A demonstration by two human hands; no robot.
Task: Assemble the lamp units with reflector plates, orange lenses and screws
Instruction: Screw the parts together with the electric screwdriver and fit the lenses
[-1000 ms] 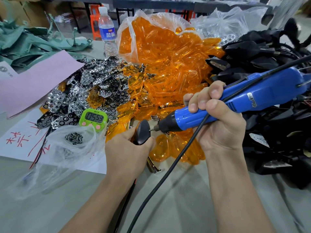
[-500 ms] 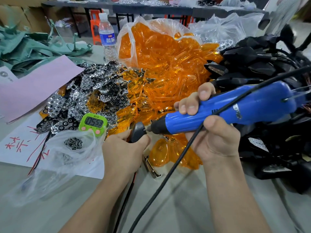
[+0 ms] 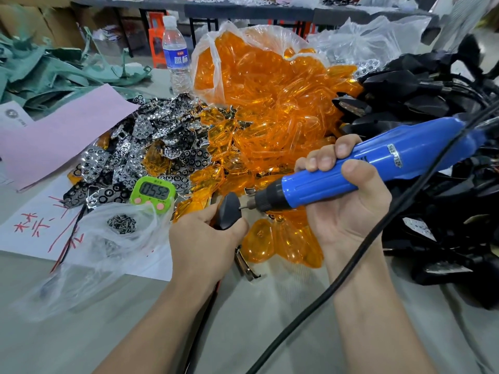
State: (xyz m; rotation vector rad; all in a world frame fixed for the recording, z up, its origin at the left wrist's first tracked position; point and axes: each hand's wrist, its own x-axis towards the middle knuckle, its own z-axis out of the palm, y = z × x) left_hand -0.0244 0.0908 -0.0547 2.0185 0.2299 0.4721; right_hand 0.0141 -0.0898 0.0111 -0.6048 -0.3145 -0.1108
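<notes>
Item: black lamp unit, over the middle of the desk. We grip it in our left hand; our fingers hide most of its body.
Item: blue electric screwdriver, clenched in our right hand, with its bit meeting the unit's side. We cannot make out the driven screw.
Item: orange lenses, heaped toward the desk's far edge, just beyond both hands.
Item: screws, bagged left of our left hand.
</notes>
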